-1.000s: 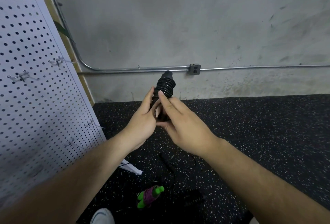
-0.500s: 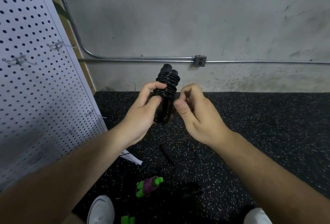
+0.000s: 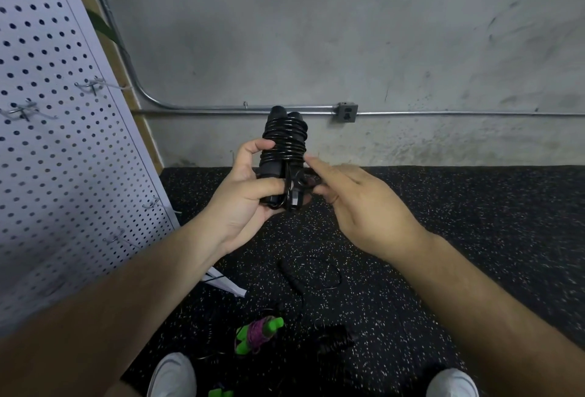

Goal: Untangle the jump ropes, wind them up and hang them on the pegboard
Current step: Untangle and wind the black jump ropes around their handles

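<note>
My left hand (image 3: 243,197) grips a black jump rope bundle (image 3: 284,143), its cord wound round two upright handles. My right hand (image 3: 357,206) reaches in from the right; its fingertips touch the cord end at the bundle's lower part, and whether they pinch it is hidden. The white pegboard (image 3: 53,143) leans at the left with metal hooks (image 3: 91,84) sticking out. On the floor lie a wound purple rope with green handles (image 3: 258,333), a loose black rope (image 3: 304,279) and another dark bundle (image 3: 335,338).
Black speckled rubber flooring (image 3: 443,238) meets a grey concrete wall with a metal conduit and outlet box (image 3: 347,112). My white shoes (image 3: 172,374) show at the bottom edge. A green handle (image 3: 220,393) peeks out beside the left shoe.
The black bundle has turned so both handles face me. My right hand moved from beside the coil to its lower end. The camera tilted slightly down.
</note>
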